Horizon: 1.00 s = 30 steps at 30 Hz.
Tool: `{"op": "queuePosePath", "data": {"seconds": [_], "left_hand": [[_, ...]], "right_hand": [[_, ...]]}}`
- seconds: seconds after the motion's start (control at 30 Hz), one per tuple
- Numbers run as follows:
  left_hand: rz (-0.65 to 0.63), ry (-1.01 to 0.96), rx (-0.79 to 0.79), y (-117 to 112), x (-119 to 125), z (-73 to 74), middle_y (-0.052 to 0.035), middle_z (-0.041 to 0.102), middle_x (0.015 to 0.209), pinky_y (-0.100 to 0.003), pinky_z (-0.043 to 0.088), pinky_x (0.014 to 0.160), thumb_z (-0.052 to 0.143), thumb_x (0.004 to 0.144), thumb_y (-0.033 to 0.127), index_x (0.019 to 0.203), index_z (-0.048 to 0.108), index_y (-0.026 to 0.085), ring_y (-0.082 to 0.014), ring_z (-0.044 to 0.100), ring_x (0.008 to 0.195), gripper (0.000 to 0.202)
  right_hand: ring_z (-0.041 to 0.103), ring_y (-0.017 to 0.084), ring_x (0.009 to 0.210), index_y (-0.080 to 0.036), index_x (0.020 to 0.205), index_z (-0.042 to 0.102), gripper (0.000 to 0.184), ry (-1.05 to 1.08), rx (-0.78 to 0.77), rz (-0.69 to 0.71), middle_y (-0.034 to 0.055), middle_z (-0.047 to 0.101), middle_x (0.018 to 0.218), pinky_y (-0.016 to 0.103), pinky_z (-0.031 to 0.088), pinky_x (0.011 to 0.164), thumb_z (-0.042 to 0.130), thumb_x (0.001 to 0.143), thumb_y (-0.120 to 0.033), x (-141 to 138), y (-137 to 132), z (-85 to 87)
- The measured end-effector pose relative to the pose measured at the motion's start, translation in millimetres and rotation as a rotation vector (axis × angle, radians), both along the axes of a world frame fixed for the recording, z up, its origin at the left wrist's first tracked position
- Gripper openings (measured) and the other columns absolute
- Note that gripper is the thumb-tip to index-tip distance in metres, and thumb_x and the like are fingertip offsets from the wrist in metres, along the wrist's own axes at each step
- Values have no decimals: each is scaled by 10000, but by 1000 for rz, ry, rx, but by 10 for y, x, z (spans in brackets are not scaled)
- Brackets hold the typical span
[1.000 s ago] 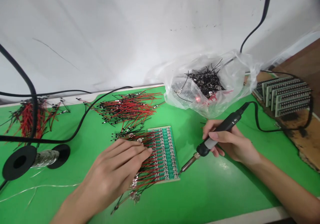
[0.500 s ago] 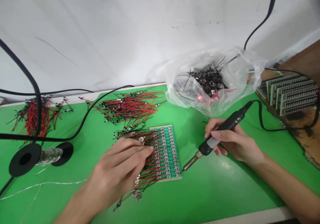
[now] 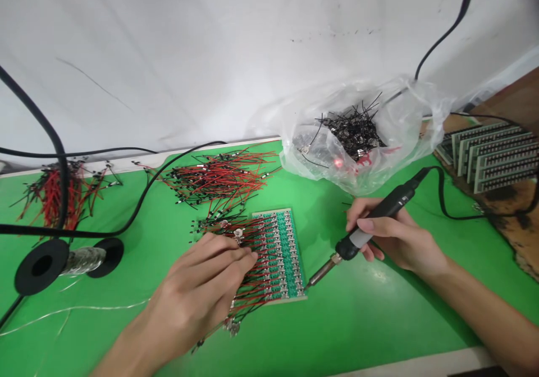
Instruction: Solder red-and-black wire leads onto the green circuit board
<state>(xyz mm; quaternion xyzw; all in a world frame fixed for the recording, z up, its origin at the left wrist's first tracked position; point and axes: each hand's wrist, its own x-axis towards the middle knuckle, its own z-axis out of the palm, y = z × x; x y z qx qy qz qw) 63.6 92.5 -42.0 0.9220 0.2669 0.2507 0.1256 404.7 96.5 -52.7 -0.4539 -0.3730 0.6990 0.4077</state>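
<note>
A green circuit board [image 3: 281,256] lies on the bench, with rows of small solder pads and a fan of red and black wires [image 3: 248,297] running off its left side. Over those wires rests my left hand [image 3: 206,287], fingers pressed together and closed on some of them beside the board; its palm hides much of the bundle. My right hand [image 3: 387,234] grips a black soldering iron [image 3: 381,211], its metal tip pointing down-left at the board's lower right corner. Whether the tip touches a pad is too small to tell.
A solder spool [image 3: 84,260] stands at left, and a loose strand trails from it. Heaps of red and black wires [image 3: 219,177] lie behind. A clear plastic bag [image 3: 404,141] holds black wire pieces. Finished-looking boards [image 3: 501,158] stand upright at right. Black cables [image 3: 126,232] cross the green mat.
Almost nothing differs. The view has shifted slightly, and both hands, the soldering iron and the board hold about the same places.
</note>
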Motion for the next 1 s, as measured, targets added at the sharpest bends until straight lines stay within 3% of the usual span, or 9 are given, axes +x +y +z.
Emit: {"op": "queuePosePath", "data": {"seconds": [0.33, 0.73, 1.0], "left_hand": [[105, 40, 16, 63, 109, 71, -45, 698, 1002, -364, 457, 818, 701, 856, 27, 1172, 667, 141, -166, 564, 938, 337], [211, 39, -106, 68, 190, 40, -11, 667, 943, -340, 443, 840, 658, 900, 75, 1045, 651, 190, -154, 542, 896, 186], [100, 114, -85, 115, 139, 47, -58, 659, 1115, -358, 410, 888, 619, 934, 93, 1087, 613, 170, -183, 560, 1020, 171]], "right_hand": [[610, 112, 374, -165, 745, 750, 170, -9, 2, -18, 21, 672, 508, 157, 378, 316, 776, 758, -333, -11, 13, -11], [598, 112, 386, -163, 754, 734, 179, -32, 20, -77, 13, 661, 506, 170, 375, 326, 762, 776, -339, -2, 7, -7], [585, 120, 384, -167, 738, 728, 173, -57, 25, -86, 16, 654, 502, 191, 363, 323, 764, 766, -334, -9, -2, 34]]}}
